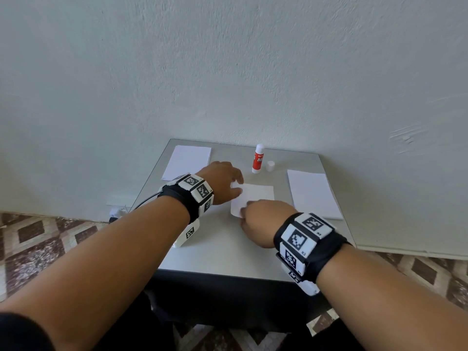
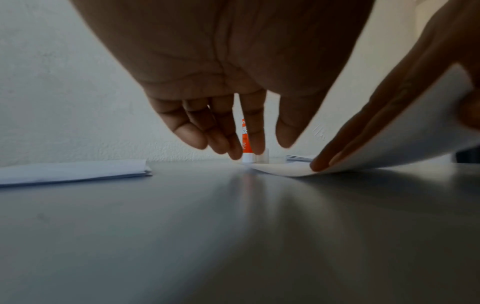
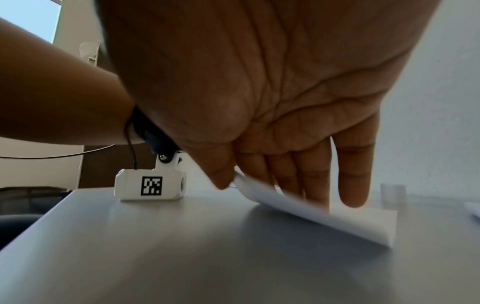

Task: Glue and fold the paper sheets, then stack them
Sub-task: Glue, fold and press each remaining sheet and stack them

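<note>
Your right hand (image 1: 255, 219) pinches the near-left corner of the sheet (image 1: 255, 196) between thumb and fingers and curls it up off the table (image 1: 222, 249). Your left hand (image 1: 222, 182) rests with relaxed fingers at the sheet's left edge, gripping nothing; whether the fingertips press the paper is hard to tell from the blurred wrist views. The sheet lies centre-table, its long axis running left to right, with the lifted flap nearest you, so the fold likely goes away from you towards the far edge. The glue stick (image 1: 258, 158) stands open just beyond the sheet, its cap (image 1: 270, 165) beside it. One paper stack (image 1: 187, 162) lies far left, another paper pile (image 1: 314, 193) to the right.
</note>
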